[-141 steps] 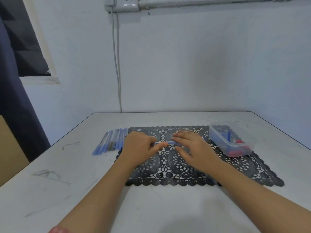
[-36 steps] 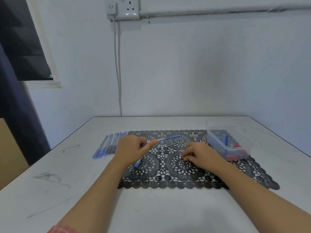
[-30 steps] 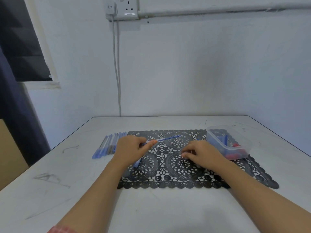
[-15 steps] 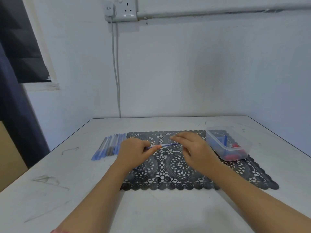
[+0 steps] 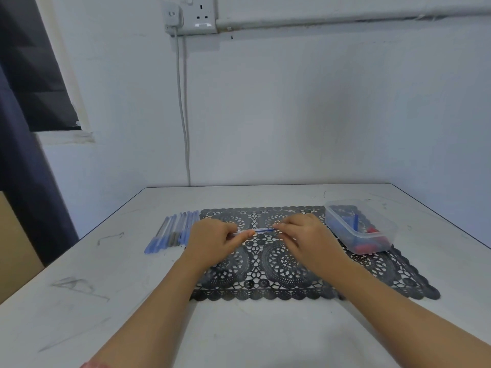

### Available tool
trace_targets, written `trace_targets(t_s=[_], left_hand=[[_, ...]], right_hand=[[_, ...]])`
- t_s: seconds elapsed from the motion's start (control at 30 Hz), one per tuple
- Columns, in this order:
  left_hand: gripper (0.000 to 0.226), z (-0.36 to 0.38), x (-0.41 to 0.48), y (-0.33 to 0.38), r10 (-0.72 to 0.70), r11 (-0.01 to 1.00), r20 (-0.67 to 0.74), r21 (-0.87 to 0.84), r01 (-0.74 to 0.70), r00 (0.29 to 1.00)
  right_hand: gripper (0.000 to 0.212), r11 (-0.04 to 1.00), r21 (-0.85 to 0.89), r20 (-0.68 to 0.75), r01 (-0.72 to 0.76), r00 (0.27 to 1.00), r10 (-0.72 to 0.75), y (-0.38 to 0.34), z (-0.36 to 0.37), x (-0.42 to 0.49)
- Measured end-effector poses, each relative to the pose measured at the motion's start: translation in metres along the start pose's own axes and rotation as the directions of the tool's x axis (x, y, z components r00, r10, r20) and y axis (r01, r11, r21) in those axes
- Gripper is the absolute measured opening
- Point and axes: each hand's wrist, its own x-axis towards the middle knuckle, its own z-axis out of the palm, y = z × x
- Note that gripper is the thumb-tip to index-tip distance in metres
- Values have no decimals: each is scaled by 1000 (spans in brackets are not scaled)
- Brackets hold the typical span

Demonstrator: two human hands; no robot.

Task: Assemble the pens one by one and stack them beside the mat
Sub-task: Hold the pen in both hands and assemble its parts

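The pen is held level just above the black lace mat, between both hands. The left hand pinches its clear barrel end and the right hand pinches the blue end, perhaps the refill, though it is too small to tell. It looks light, thin and stiff, and its smooth plastic could slip or roll. The best hold is likely near each end, pushing straight along its length so nothing bends. The finished pens lie in a row just left of the mat.

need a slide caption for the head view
Left hand and right hand pinch a pen over the mat; finished pens lie left of it, a tub on its right end.
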Motion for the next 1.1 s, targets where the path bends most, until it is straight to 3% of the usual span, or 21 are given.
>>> trace_targets(t_s=[0.23, 0.4, 0.73, 0.9, 1.1], left_hand=[[63, -1, -1, 0, -10, 1000, 19, -1, 10, 1000], [64, 1, 0, -2, -14, 1000, 17, -8, 14, 1000], [65, 0, -1, -2, -20, 1000, 29, -16, 20, 999], [65, 2, -2, -1, -51, 995, 44, -79, 54, 998], [66, 5, -3, 0, -82, 983, 72, -157, 93, 994]], right_hand=[[35, 999, -36, -45, -14, 999, 12, 7, -3, 1], [47, 992, -117, 32, 44, 999, -41, 14, -8, 2], [28, 978, -182, 33, -106, 993, 113, 42, -22, 3], [14, 977, -18, 162, -214, 963, 214, 50, -20, 0], [20, 968, 49, 342, -245, 915, 214, 64, -6, -10]])
